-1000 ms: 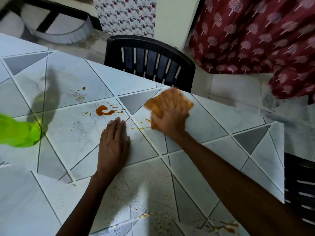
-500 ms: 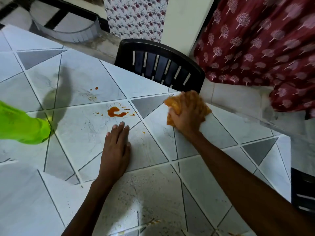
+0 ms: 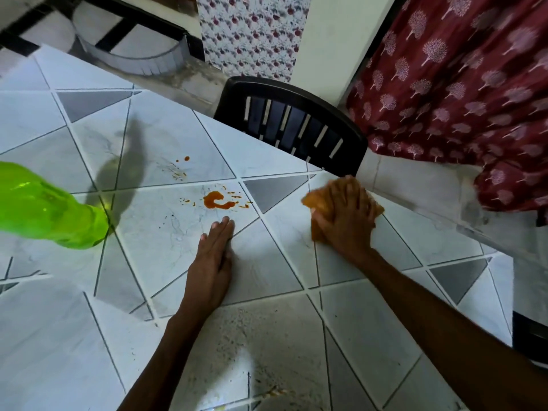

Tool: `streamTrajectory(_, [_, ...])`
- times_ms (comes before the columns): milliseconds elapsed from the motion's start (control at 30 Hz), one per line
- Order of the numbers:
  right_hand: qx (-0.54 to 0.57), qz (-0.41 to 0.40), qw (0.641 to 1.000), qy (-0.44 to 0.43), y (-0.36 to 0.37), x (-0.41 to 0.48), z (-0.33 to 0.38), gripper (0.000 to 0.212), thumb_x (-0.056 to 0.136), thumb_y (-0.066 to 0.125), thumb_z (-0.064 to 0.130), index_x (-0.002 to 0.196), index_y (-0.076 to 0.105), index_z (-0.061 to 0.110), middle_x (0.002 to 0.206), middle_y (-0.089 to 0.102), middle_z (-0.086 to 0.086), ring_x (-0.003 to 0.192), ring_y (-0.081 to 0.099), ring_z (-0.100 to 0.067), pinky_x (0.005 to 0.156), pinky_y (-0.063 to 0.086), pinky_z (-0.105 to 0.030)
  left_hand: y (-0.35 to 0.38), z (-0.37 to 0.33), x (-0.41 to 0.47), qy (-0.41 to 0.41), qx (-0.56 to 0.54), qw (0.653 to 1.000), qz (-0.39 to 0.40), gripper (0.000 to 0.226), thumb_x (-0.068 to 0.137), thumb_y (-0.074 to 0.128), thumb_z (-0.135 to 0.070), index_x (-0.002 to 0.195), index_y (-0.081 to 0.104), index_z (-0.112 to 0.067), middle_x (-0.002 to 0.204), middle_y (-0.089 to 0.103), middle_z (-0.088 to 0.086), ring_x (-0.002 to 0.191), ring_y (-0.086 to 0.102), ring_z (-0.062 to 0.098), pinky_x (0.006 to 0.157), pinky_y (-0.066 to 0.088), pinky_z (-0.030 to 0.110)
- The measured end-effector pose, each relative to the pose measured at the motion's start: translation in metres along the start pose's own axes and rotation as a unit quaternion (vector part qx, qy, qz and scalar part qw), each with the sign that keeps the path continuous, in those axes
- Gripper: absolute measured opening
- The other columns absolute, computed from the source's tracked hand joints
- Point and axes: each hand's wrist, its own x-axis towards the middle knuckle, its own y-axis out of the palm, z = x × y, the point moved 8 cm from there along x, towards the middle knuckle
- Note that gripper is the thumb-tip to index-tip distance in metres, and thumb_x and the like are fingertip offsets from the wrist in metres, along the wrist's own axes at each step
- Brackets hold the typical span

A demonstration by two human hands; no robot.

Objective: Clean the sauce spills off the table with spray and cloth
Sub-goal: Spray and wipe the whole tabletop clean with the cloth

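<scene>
On the tiled table [image 3: 166, 241] an orange-red sauce spill [image 3: 218, 200] lies just beyond my left hand [image 3: 212, 262], which rests flat on the top with its fingers straight. Smaller sauce spots [image 3: 182, 167] sit further back. My right hand [image 3: 347, 221] presses down on a bunched orange cloth [image 3: 311, 200] near the table's far edge, right of the spill, with its fingers lying over the cloth. A translucent green spray bottle [image 3: 50, 209] stands at the left; its top is out of view.
A black slatted chair [image 3: 292, 126] is pushed against the table's far edge. A dark red patterned curtain [image 3: 462, 84] hangs at the right. Another dark chair [image 3: 530, 342] shows at the right edge. Faint sauce specks [image 3: 274, 391] lie near the bottom.
My right hand has slid the cloth to the right, away from the spill and toward the table edge; small drops near it are gone. My left hand has stayed flat in place.
</scene>
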Motion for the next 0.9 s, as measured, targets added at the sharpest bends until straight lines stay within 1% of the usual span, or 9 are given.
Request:
streamTrajectory(100, [0.006,0.002,1.000,0.009,0.000,0.055,0.064,0.085,0.087,0.034,0.070,0.159,0.021,0.028,0.168,0.014,-0.011,0.153,0.009,-0.040,0.121,0.011,-0.062,-0.004,-0.003,-0.001,-0.002,-0.021,1.000,-0.012,0.054,0.097,0.034,-0.018,0.151,0.038,-0.022,0.159,0.028,-0.009,0.149,0.019,0.007,0.124,0.008,0.029])
streamTrajectory(233, [-0.029,-0.005,0.981,-0.194,0.008,0.000,0.141,0.083,0.090,0.036,0.072,0.160,0.015,0.033,0.170,0.003,-0.005,0.156,-0.003,-0.034,0.122,0.006,-0.060,-0.029,-0.007,-0.002,-0.010,-0.085,0.995,-0.050,0.052,0.089,0.039,-0.010,0.138,0.055,-0.015,0.145,0.053,0.001,0.137,0.046,0.017,0.116,0.034,0.039])
streamTrajectory(333, [-0.024,0.012,0.940,-0.340,0.012,-0.080,0.120,0.084,0.088,0.049,0.070,0.158,0.026,0.031,0.169,0.010,-0.004,0.156,0.003,-0.031,0.121,0.011,-0.058,-0.053,-0.008,-0.003,0.016,0.068,0.993,-0.099,0.044,0.089,0.047,-0.022,0.130,0.060,-0.014,0.134,0.059,0.008,0.122,0.056,0.029,0.104,0.043,0.039])
streamTrajectory(433, [-0.026,0.030,0.918,-0.394,0.009,-0.109,0.062,0.088,0.082,0.057,0.069,0.157,0.027,0.034,0.169,0.011,-0.002,0.156,0.007,-0.031,0.122,0.011,-0.058,-0.056,0.010,-0.007,-0.008,0.188,0.978,-0.092,0.050,0.090,0.047,-0.039,0.134,0.055,-0.018,0.144,0.049,0.007,0.128,0.047,0.029,0.105,0.038,0.048])
streamTrajectory(500, [-0.033,0.042,0.937,-0.346,0.010,-0.077,0.034,0.090,0.082,0.051,0.072,0.159,0.021,0.035,0.169,0.011,-0.002,0.156,0.009,-0.031,0.120,0.015,-0.063,-0.049,0.020,-0.014,-0.003,0.230,0.971,-0.071,0.053,0.094,0.045,-0.041,0.142,0.047,-0.020,0.153,0.039,0.005,0.138,0.038,0.027,0.110,0.031,0.051])
streamTrajectory(567, [-0.024,0.035,0.978,-0.204,0.011,-0.022,0.032,0.091,0.084,0.036,0.079,0.160,0.013,0.035,0.169,0.009,-0.004,0.155,0.012,-0.033,0.121,0.014,-0.062,-0.042,0.025,-0.018,0.011,0.249,0.967,-0.058,0.054,0.097,0.042,-0.041,0.148,0.040,-0.021,0.158,0.033,0.002,0.145,0.030,0.026,0.115,0.027,0.051])
streamTrajectory(633, [-0.006,0.004,0.997,-0.071,0.008,0.024,0.063,0.089,0.085,0.028,0.078,0.160,0.018,0.031,0.169,0.010,-0.009,0.153,0.012,-0.037,0.122,0.011,-0.060,-0.043,0.028,-0.019,0.006,0.247,0.967,-0.060,0.055,0.098,0.042,-0.042,0.149,0.040,-0.021,0.159,0.031,0.001,0.146,0.029,0.025,0.116,0.026,0.050])
streamTrajectory(700, [0.020,-0.001,0.999,-0.041,0.007,0.043,0.114,0.084,0.088,0.032,0.072,0.159,0.024,0.028,0.168,0.011,-0.011,0.153,0.009,-0.039,0.121,0.009,-0.059,-0.047,0.029,-0.019,-0.006,0.238,0.969,-0.063,0.055,0.097,0.043,-0.042,0.147,0.041,-0.020,0.158,0.033,0.002,0.145,0.030,0.026,0.115,0.028,0.051])
streamTrajectory(900, [-0.032,0.021,0.933,-0.359,0.016,-0.072,0.167,0.082,0.090,0.046,0.070,0.159,0.023,0.032,0.169,0.008,-0.005,0.156,0.001,-0.030,0.123,0.005,-0.056,-0.061,0.029,-0.029,-0.024,0.219,0.971,-0.089,0.056,0.093,0.047,-0.042,0.141,0.048,-0.013,0.152,0.039,0.010,0.137,0.039,0.033,0.109,0.035,0.051])
